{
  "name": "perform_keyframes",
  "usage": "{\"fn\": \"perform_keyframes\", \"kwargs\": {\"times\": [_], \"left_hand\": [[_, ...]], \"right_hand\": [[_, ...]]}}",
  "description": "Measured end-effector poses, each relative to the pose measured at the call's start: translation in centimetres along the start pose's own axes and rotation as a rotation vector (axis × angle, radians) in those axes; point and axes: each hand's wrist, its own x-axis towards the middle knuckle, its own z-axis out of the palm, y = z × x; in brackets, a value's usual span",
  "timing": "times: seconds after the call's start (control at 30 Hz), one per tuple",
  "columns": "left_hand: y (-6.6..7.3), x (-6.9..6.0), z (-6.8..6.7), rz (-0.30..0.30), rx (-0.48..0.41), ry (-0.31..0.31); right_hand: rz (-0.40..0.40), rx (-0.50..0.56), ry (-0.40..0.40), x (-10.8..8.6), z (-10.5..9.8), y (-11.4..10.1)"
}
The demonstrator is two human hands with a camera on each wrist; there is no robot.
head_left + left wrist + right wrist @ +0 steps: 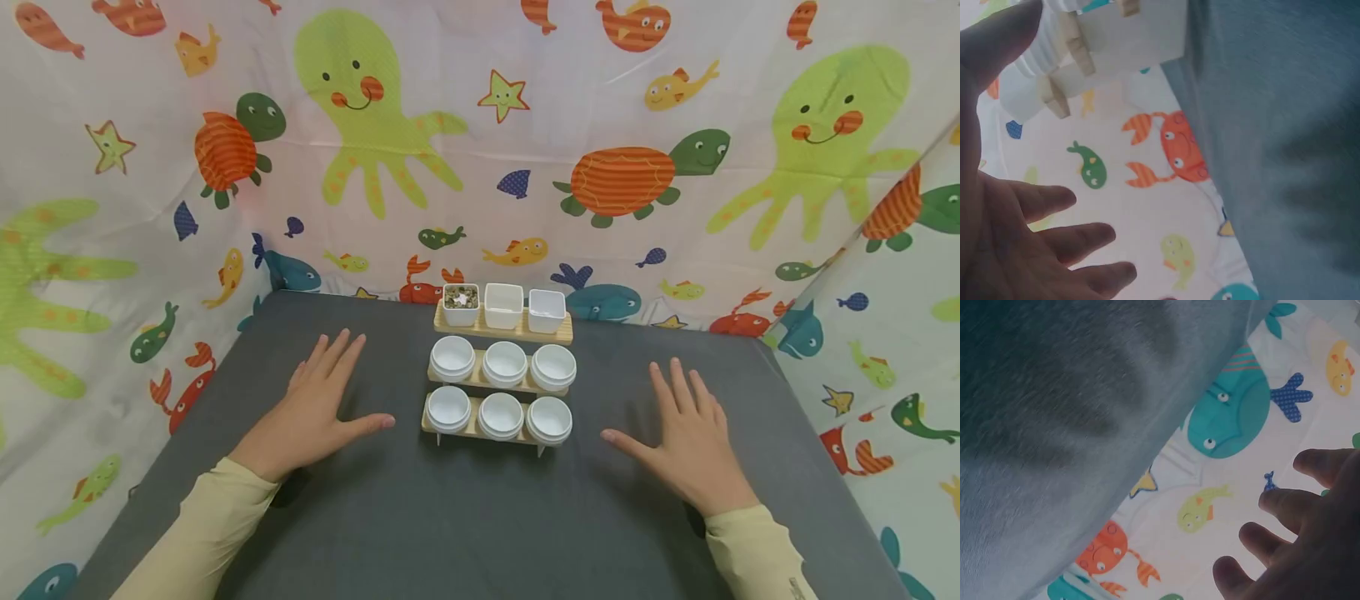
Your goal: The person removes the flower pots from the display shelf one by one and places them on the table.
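Note:
In the head view the left hand (311, 417) is held with fingers spread, left of three wooden racks of white cups, and touches none of them. On the other side the right hand (686, 446) is spread too and holds nothing. The back rack (497, 331) carries three square cups; the left one (461, 315) contains small mixed bits with a pale star-like piece. Round white cups (505, 365) fill the middle rack, and more round cups (501, 417) stand on the front rack. The left wrist view shows the left hand (1041, 237) near rack ends; the right wrist view shows the right hand (1304, 531).
A dark grey cloth (465, 525) covers the table. Behind it and at both sides hangs a white curtain (480, 183) printed with sea animals, meeting the table's back edge just behind the back rack.

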Motion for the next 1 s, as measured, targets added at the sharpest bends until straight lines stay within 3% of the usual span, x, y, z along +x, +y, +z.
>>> {"fn": "perform_keyframes", "kwargs": {"times": [0.23, 0.5, 0.77, 1.0], "left_hand": [[1.5, 2.5, 0.2, 0.045, -0.111, -0.001], [2.5, 5.2, 1.2, 0.092, -0.352, -0.013], [2.7, 6.8, 2.7, 0.097, -0.612, -0.059], [2.5, 7.2, 3.9, 0.064, -0.692, -0.089]], "right_hand": [[-0.009, 0.049, -0.036, 1.2, -0.7, -1.5], [-0.046, 0.089, -0.029, 2.7, -1.3, -3.4], [-0.121, 0.123, 0.000, 4.0, -2.2, -5.0], [-0.186, 0.207, 0.006, 6.1, -4.2, -6.8]]}}
